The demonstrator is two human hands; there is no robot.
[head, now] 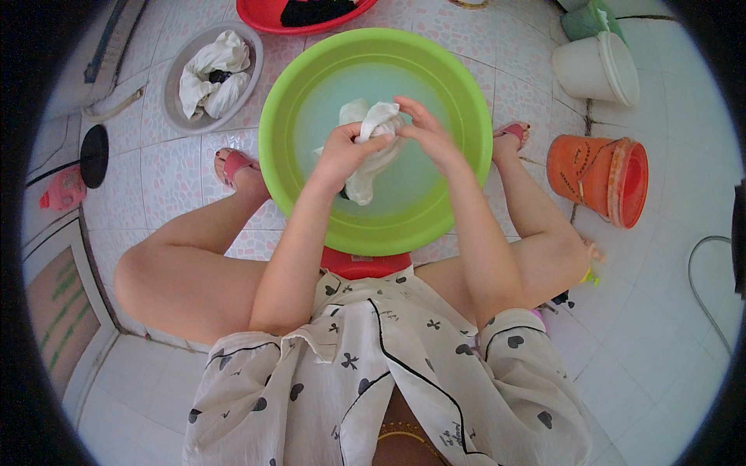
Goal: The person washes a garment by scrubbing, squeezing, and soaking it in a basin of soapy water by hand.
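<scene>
A large lime-green plastic basin (471, 116) of cloudy bluish water stands between my feet. Over the water I hold a bunched white cloth (373, 169), whose lower part hangs down to the surface, with a small dark bit at its bottom end. My left hand (348, 148) grips the cloth from the left, thumb across its front. At the cloth's upper right is my right hand (428, 131), its thumb and fingertips touching the fabric, the index finger raised; whether it pinches the cloth firmly is hard to tell.
A grey basin (170, 105) with white and dark cloth stands at upper left. Behind is a red basin (250, 16) with black cloth. Along the right wall are a white bucket (588, 67) and an orange bucket (583, 175). A pink bottle (65, 189) is at left.
</scene>
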